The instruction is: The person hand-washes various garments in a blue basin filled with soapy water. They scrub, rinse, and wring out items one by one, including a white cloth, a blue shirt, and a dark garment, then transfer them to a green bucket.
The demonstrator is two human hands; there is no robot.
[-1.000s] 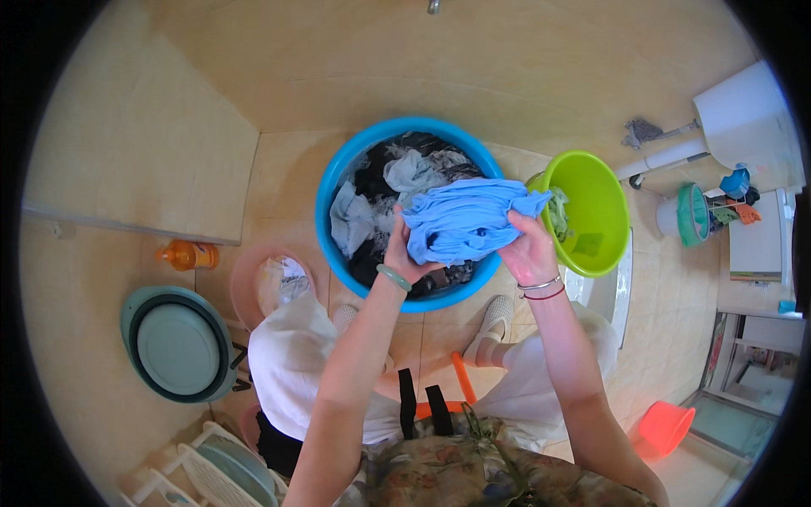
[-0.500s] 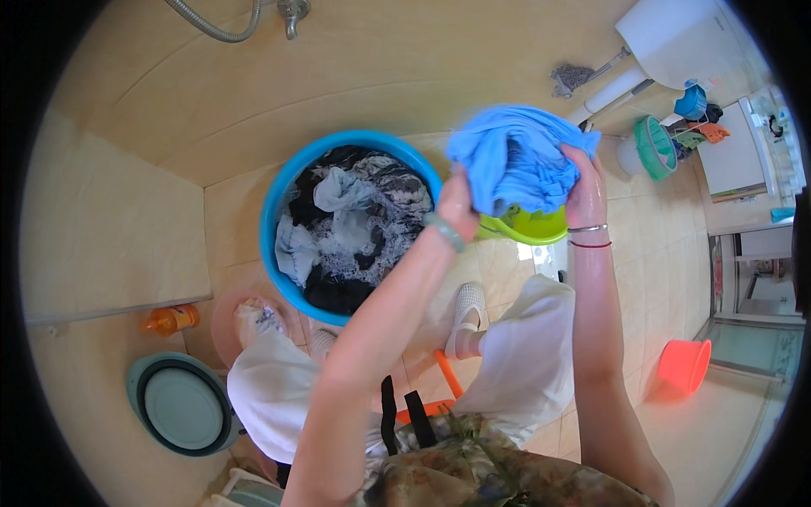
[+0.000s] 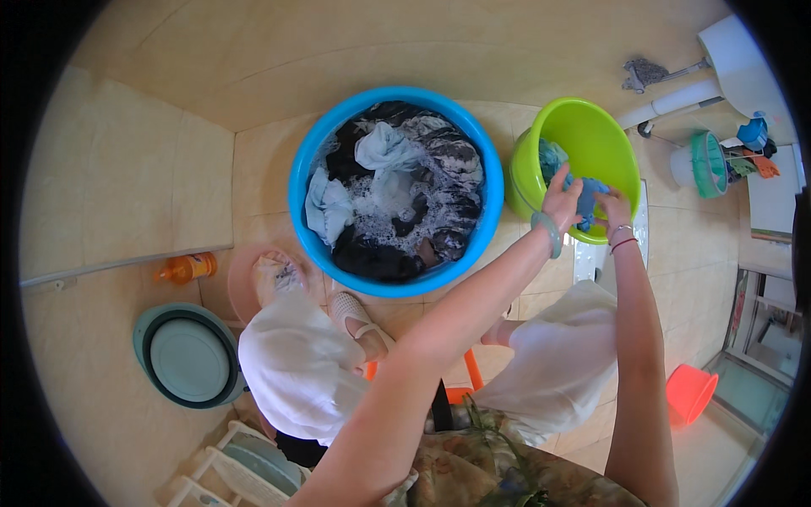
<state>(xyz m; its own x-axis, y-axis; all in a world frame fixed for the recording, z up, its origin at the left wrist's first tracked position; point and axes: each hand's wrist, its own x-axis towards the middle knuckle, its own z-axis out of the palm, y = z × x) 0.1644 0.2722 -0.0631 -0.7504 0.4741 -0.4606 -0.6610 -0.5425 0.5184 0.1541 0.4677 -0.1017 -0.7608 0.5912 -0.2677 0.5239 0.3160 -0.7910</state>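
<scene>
Head view: both bare hands are over the lime-green bucket (image 3: pixel 612 139) to the right of the wide blue basin (image 3: pixel 397 289), with the blue cloth (image 3: pixel 588 201) lying bunched between them inside the bucket's mouth. The left hand (image 3: pixel 561 204) has its fingers stretched out and parted along the near side of the cloth, closed on nothing that I can see; the right hand (image 3: pixel 616 209) has its fingers bent toward the cloth from the other side, and I cannot tell whether they pinch it or merely touch it. A paler blue-green cloth (image 3: pixel 552 155) sits beside it, against the bucket's left inner wall. To do this step well, I would guide the bundle down past the rim with both palms, rather than dropping it, so that wet folds do not hang over the edge and drip on the tiled floor (image 3: pixel 270 182). Tucking it close to the paler cloth should leave room on the far side of the bucket (its inner wall there looks bare). Letting go evenly with both hands would probably keep the bucket from tipping, since a wet bundle may be heavy on one side. The basin, with its dark clothes (image 3: pixel 372 253), pale pieces (image 3: pixel 386 148) and suds (image 3: pixel 376 221), stands just beside, so any sleeve or hem is best kept clear of it.
</scene>
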